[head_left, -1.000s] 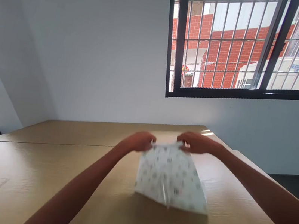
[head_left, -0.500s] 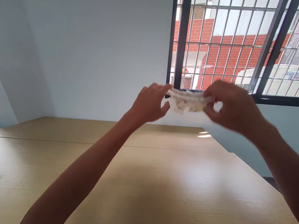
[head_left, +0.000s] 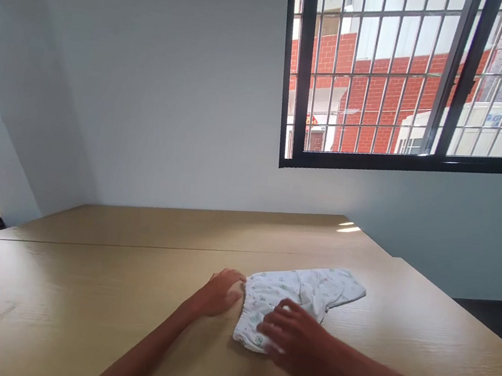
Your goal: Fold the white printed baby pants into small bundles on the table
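Note:
White baby pants (head_left: pixel 281 285) with a small scattered print lie on the wooden table, the gathered elastic waist to the left and the legs to the right. Part of the cloth is bunched in the middle. My left hand (head_left: pixel 221 292) is at the upper corner of the waist, its fingertips closed at the edge of the cloth. Over the near side of the pants is my right hand (head_left: pixel 298 341), fingers bent, apart and slightly blurred; it covers part of the near leg. Whether it touches the cloth I cannot tell.
The pale wooden table (head_left: pixel 94 303) spreads to both sides, with a seam (head_left: pixel 127 246) across its far part. Behind it rises a plain wall (head_left: pixel 173 106). A barred window (head_left: pixel 376 87) with a black frame is at the upper right.
Both hands have come down from in front of the window to the table. The pants, held up and bunched between the hands before, now lie spread on it. My right hand has opened.

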A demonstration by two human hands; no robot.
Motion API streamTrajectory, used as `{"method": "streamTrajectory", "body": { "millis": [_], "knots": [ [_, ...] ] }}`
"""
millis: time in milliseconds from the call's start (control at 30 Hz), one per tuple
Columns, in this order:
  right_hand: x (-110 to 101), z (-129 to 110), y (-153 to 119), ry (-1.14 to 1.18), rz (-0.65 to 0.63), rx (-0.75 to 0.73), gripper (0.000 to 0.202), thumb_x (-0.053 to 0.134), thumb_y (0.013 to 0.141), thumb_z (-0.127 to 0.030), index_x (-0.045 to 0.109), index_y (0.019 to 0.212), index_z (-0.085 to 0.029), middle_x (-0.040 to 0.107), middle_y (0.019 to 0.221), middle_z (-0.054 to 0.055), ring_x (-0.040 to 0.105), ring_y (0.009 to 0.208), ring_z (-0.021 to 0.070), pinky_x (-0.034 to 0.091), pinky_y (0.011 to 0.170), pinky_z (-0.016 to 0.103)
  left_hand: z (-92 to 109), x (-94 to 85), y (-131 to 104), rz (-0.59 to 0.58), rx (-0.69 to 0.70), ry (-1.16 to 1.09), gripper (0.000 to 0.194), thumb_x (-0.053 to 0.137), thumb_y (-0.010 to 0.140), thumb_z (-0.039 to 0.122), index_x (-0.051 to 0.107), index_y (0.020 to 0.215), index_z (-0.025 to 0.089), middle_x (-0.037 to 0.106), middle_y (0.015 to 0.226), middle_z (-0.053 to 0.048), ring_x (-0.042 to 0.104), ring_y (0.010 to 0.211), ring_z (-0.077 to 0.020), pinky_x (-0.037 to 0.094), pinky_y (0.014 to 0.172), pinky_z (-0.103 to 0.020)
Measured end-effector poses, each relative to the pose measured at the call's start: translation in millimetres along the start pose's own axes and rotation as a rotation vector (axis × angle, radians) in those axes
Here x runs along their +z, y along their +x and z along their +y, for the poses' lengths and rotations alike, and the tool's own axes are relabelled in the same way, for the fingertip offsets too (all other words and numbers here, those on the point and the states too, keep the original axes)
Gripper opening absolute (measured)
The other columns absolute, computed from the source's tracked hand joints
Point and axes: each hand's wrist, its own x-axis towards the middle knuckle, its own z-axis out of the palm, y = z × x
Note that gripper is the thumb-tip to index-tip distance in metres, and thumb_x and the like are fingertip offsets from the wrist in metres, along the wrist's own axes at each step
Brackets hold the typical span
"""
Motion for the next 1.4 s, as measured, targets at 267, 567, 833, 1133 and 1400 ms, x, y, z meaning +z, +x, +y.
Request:
{"method": "streamTrajectory", "body": {
  "millis": [267,567,833,1133,1400],
  "knots": [
    [-5,114,-39,0.224,-0.122,0.289,0.027,0.041,0.095,-0.035,0.062,0.108,-0.024,0.064,0.103,0.006,0.054,0.098,0.0218,0.039,0.088,0.038,30,37.4,28,-0.261,0.194,0.045,0.068,0.051,0.088,0.052,0.03,0.145,0.02,0.027,0.151,-0.012,0.022,0.14,-0.0307,0.014,0.114,-0.052],
    [-7,114,-46,0.092,-0.061,0.261,0.035,0.044,0.093,-0.036,0.051,0.063,-0.018,0.055,0.082,0.005,0.048,0.085,0.0203,0.036,0.081,0.037,-24,12.5,25,-0.36,0.046,0.067,0.092,0.054,0.078,0.069,0.024,0.149,0.018,0.014,0.155,-0.01,0.012,0.142,-0.0305,0.011,0.117,-0.044],
    [-20,102,-45,0.068,-0.104,0.439,0.034,0.05,0.088,-0.051,0.052,0.072,-0.02,0.054,0.066,0.002,0.049,0.066,0.0182,0.035,0.062,0.029,-59,0.0,22,-0.372,-0.067,-0.073,0.107,0.072,0.062,0.064,0.024,0.149,0.023,0.014,0.155,-0.007,0.014,0.142,-0.032,0.015,0.116,-0.042],
    [-19,128,-66,0.174,-0.445,0.684,0.027,0.063,0.075,-0.046,0.061,0.088,-0.022,0.063,0.08,0.006,0.058,0.073,0.0239,0.035,0.053,0.027,-61,-2.4,22,-0.408,-0.048,-0.083,0.116,0.081,0.053,0.056,0.024,0.148,0.023,0.012,0.155,-0.008,0.009,0.142,-0.0323,0.011,0.117,-0.043],
    [-5,114,-57,0.161,-0.12,0.39,0.037,0.065,0.077,-0.046,0.058,0.104,-0.022,0.061,0.1,0.008,0.056,0.091,0.0249,0.041,0.084,0.041,-51,-8.4,18,-0.45,-0.066,-0.064,0.116,0.086,0.045,0.051,0.032,0.145,0.027,0.014,0.155,-0.009,0.011,0.142,-0.0353,0.016,0.115,-0.046]
  ]
}}
